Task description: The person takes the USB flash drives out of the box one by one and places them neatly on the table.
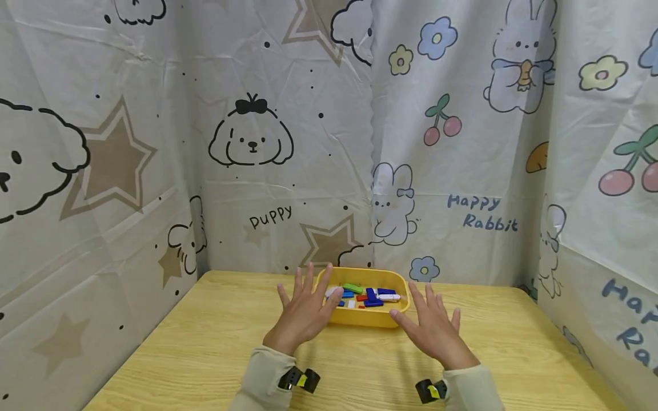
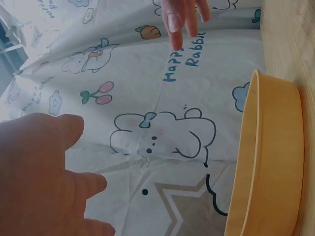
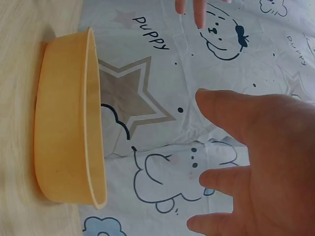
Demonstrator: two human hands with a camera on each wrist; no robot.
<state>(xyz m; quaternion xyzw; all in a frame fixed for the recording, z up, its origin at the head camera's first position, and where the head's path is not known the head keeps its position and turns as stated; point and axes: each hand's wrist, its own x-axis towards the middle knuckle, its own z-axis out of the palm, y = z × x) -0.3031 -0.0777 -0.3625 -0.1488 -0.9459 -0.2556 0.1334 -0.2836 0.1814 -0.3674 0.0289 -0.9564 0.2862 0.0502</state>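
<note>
A yellow plastic basket (image 1: 364, 318) stands toward the back of the table, holding several small pieces in blue, green, red and white. My left hand (image 1: 303, 314) is raised at the basket's left end with its fingers spread, overlapping that corner in the head view. At the right end, my right hand (image 1: 434, 328) is held up the same way, fingers straight and apart. Neither hand holds anything. In both wrist views the hands, left (image 2: 44, 182) and right (image 3: 275, 157), show apart from the basket wall (image 2: 278, 157), above its rim.
The light wood table (image 1: 205, 342) reaches back to a white curtain (image 1: 319, 188) printed with puppies, rabbits and stars. More curtain hangs along the left and right sides. Both wrists wear small black cameras, one on the left (image 1: 300, 379) and one on the right (image 1: 430, 391).
</note>
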